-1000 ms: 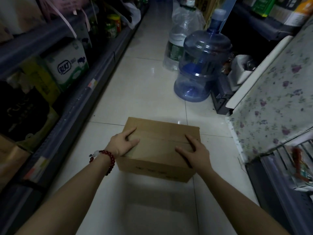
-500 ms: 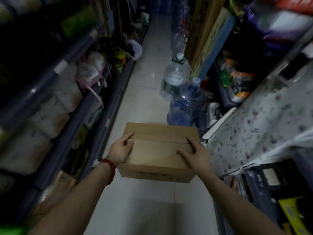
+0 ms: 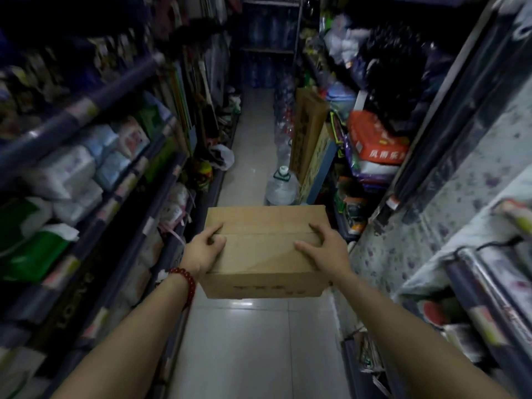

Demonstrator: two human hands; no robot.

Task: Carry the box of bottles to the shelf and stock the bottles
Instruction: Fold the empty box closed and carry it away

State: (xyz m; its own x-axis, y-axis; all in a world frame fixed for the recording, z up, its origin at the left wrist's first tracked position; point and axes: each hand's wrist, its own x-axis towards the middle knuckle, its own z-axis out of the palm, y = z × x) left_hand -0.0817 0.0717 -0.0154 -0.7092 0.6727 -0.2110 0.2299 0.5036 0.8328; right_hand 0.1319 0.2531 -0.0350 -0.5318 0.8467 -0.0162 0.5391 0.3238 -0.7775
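Head view down a dim shop aisle: a closed cardboard box (image 3: 266, 249) is held off the tiled floor (image 3: 247, 341) between both hands. Left hand (image 3: 203, 250) and right hand (image 3: 324, 250) each clamp a side, fingers curled over the top. A large water jug (image 3: 281, 187) stands beyond; shelf goods are probably tissue packs (image 3: 72, 180)
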